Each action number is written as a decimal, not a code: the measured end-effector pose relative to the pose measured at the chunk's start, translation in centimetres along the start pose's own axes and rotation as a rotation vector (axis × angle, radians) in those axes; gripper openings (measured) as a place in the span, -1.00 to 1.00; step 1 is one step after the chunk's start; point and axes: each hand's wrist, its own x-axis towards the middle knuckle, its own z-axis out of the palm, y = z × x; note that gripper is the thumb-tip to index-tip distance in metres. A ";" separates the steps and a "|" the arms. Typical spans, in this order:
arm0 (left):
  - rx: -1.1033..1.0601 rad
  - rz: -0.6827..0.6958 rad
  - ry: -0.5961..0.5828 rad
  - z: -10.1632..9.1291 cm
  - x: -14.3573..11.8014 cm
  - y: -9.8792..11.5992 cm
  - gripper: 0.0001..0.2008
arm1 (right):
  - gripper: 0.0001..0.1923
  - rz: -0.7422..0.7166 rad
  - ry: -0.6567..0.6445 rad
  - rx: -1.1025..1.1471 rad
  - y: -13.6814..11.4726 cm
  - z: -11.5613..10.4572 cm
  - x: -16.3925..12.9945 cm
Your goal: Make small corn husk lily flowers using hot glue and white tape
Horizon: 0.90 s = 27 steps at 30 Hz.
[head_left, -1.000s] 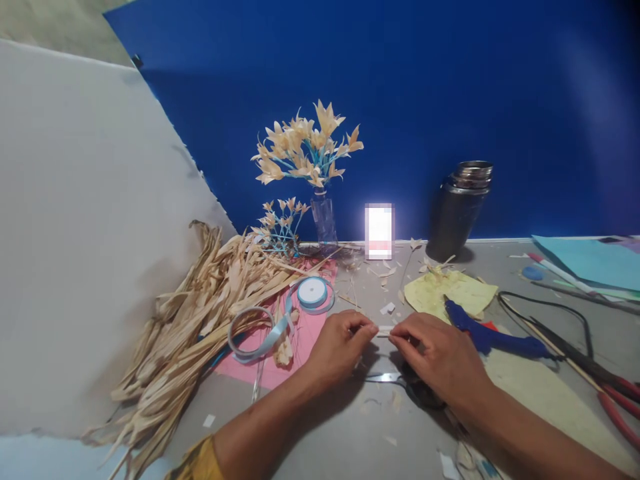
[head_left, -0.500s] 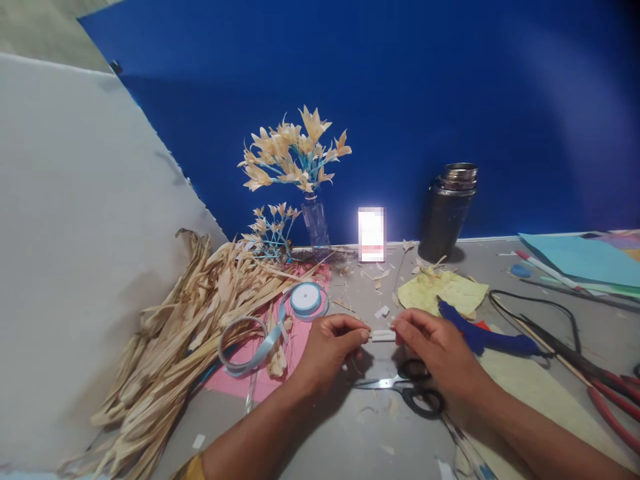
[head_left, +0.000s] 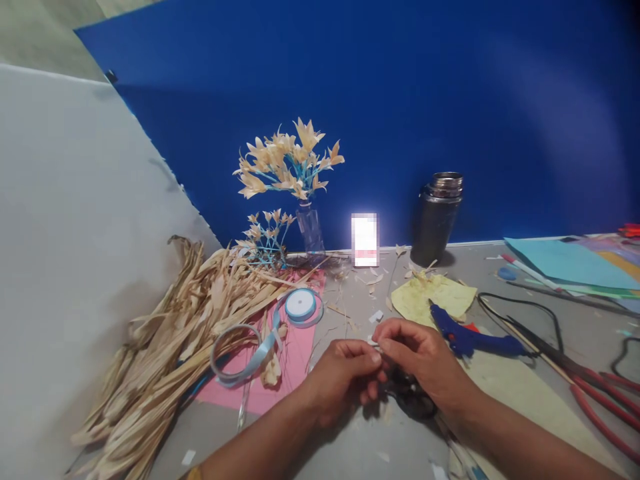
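Note:
My left hand (head_left: 345,373) and my right hand (head_left: 417,357) meet over the grey table (head_left: 320,453), fingertips pinched together on a small white strip (head_left: 374,345) that is mostly hidden between them. Black-handled scissors (head_left: 410,398) lie on the table just under my right hand. A blue glue gun (head_left: 470,339) rests to the right of my right hand, on a yellowish sheet (head_left: 525,393).
A heap of dried husk strips (head_left: 170,347) fills the left. A light-blue ribbon spool (head_left: 300,305) lies on pink paper (head_left: 295,353). At the back stand a vase of husk flowers (head_left: 293,167) and a steel flask (head_left: 437,217). Red-handled pliers (head_left: 600,400) and coloured paper (head_left: 565,263) lie right.
My hands have closed together, so the white strip that was stretched between them is now nearly covered. The scissors are more hidden under my right hand. The view has shifted slightly.

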 end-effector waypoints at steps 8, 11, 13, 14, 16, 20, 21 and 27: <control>0.194 0.152 0.134 -0.1 -0.2 0.5 -0.68 | -0.77 0.097 0.052 -0.088 0.0 0.0 0.0; 0.359 0.295 0.248 -0.3 -0.7 2.3 -0.59 | -0.83 0.041 0.029 -0.232 0.5 -0.1 0.1; 0.463 0.394 0.303 -0.5 -1.1 3.2 -0.53 | -0.86 0.016 -0.004 -0.319 0.9 -0.1 0.1; 0.531 0.427 0.315 -0.5 -1.2 3.5 -0.53 | -0.87 0.003 -0.017 -0.354 1.0 -0.1 0.1; 0.670 0.447 0.309 -0.7 -1.3 3.7 -0.58 | -0.89 -0.013 -0.026 -0.407 1.2 0.0 0.2; 0.758 0.348 0.241 -1.1 -1.0 3.7 -0.65 | -0.93 -0.029 0.026 -0.435 1.1 0.2 0.2; 0.760 0.318 0.225 -1.2 -0.8 3.7 -0.66 | -0.94 -0.037 0.039 -0.429 0.9 0.2 0.3; 0.775 0.163 0.098 -1.4 -0.3 4.1 -0.76 | -0.94 -0.078 0.041 -0.402 0.3 -0.2 0.7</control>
